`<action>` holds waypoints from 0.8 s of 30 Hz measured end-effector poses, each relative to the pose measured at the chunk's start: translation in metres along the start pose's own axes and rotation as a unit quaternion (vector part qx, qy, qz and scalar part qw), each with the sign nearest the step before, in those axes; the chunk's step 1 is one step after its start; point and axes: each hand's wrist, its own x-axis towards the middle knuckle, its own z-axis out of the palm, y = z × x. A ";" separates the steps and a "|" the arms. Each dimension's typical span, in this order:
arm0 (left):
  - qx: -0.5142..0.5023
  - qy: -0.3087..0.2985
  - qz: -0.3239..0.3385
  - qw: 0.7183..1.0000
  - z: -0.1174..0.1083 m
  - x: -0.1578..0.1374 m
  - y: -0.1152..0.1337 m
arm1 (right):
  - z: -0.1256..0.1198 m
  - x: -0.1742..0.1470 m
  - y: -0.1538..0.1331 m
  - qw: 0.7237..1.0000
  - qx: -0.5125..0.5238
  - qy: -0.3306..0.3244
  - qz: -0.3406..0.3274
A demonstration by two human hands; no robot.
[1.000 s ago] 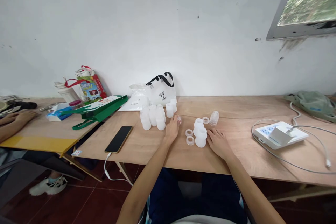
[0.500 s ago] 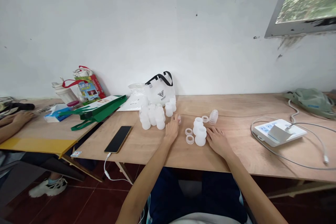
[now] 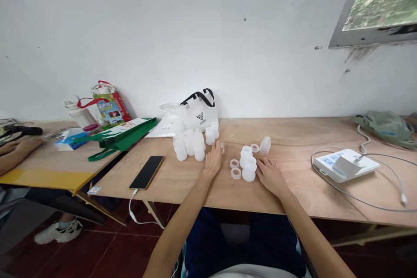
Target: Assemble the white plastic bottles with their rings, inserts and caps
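My left hand (image 3: 213, 161) lies on the table with its fingers stretched forward, open, beside a small clear plastic cap (image 3: 222, 147). Whether the fingertips touch this cap I cannot tell. Flat on the wood, my right hand (image 3: 269, 174) is open and holds nothing. Just left of it stand two frosted white small bottles (image 3: 249, 169) without caps. White rings (image 3: 236, 173) lie around them, and a clear domed cap (image 3: 265, 145) stands behind. Several more white bottles (image 3: 199, 150) are grouped left of my left hand, with a smaller group (image 3: 210, 136) behind it.
A white bag with black handles (image 3: 200, 115) leans on the wall. Left are a phone (image 3: 147, 172) on a cable and a green bag (image 3: 127, 137). Right are a white power box (image 3: 340, 173) with cables and a green cloth item (image 3: 387, 126). Another person's hand (image 3: 29, 144) rests far left.
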 end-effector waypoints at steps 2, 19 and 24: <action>-0.005 0.002 0.001 1.000 0.001 0.001 -0.001 | 0.000 0.000 0.001 1.000 0.000 -0.001 0.002; -0.041 -0.015 0.000 0.999 -0.001 -0.001 -0.002 | 0.000 0.000 0.000 1.000 -0.007 -0.002 0.003; -0.033 -0.023 -0.002 0.999 -0.002 -0.002 -0.001 | 0.000 0.000 0.000 1.000 -0.004 -0.002 0.004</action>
